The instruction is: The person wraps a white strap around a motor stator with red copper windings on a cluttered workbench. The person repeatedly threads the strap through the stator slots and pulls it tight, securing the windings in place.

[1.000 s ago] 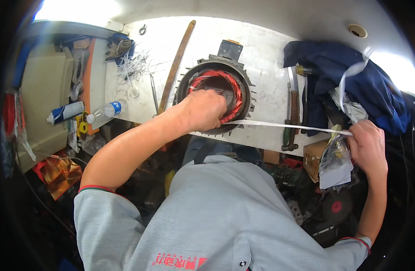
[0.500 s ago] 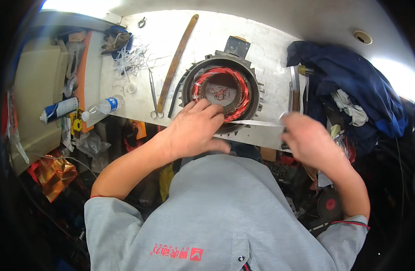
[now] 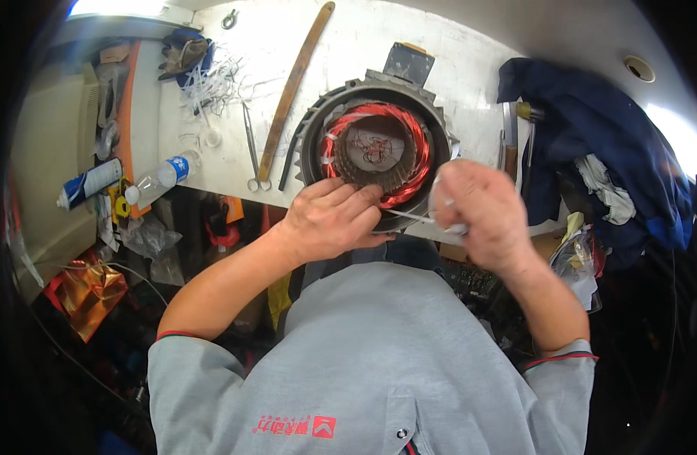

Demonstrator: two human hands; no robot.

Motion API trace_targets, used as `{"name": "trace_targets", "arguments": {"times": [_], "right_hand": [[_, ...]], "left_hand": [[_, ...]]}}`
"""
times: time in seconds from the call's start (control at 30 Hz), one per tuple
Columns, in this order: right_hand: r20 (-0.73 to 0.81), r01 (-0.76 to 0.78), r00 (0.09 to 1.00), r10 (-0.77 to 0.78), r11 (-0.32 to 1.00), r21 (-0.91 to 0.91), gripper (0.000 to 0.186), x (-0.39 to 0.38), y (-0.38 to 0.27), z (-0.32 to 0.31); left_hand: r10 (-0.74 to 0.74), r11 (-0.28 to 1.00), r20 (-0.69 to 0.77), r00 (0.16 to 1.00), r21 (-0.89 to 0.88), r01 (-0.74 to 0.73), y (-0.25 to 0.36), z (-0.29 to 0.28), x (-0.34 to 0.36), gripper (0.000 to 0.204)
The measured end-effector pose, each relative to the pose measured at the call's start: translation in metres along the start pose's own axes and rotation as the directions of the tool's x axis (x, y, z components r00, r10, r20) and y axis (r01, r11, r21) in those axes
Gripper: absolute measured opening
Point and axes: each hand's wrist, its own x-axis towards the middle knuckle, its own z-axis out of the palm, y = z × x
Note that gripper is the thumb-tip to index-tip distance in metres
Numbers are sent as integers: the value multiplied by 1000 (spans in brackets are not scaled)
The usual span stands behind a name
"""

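A finned metal motor housing (image 3: pixel 365 89) sits on the white bench, with a ring of red wire winding (image 3: pixel 419 138) and some white ties round a slotted core; loose thin wires lie in its middle. My left hand (image 3: pixel 329 221) grips the lower left of the winding with curled fingers over the inner edge. Below the coil, a white tape (image 3: pixel 409 215) runs rightward to my right hand (image 3: pixel 481 212), whose closed fingers hold it at the housing's right side, slightly blurred.
On the white bench (image 3: pixel 250 61) are a long wooden strip (image 3: pixel 291 91), scissors (image 3: pixel 253 152), white scraps (image 3: pixel 208 80), a plastic bottle (image 3: pixel 166 178) and, at right, hand tools (image 3: pixel 510 144) and dark blue cloth (image 3: pixel 606 144). A spray can (image 3: pixel 87 182) lies at left.
My right hand has come from far right in to the housing, shortening the visible tape. My left hand has shifted down along the coil, uncovering the core's middle.
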Motion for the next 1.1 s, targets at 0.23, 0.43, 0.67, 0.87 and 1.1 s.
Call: {"name": "trace_targets", "arguments": {"times": [0.23,0.43,0.67,0.87,1.1], "right_hand": [[-93,60,992,-86,965,-256,39,-6,-4,-1],[-67,73,990,-124,858,-508,39,-1,-14,-1],[-148,7,988,-50,960,-279,36,1,-15,-5],[-360,249,909,-209,966,67,35,-12,25,-15],[-430,454,620,-657,747,-487,21,2,46,-12]], "left_hand": [[21,1000,-32,999,15,-20,-1,2,2,42],[47,998,-45,998,44,-45,-5,1,4,41],[40,999,-51,998,24,-38,2,5,1,40],[45,999,-40,998,-12,-45,3,6,4,39],[-75,996,96,993,-51,80,12,-14,8,44]]}}
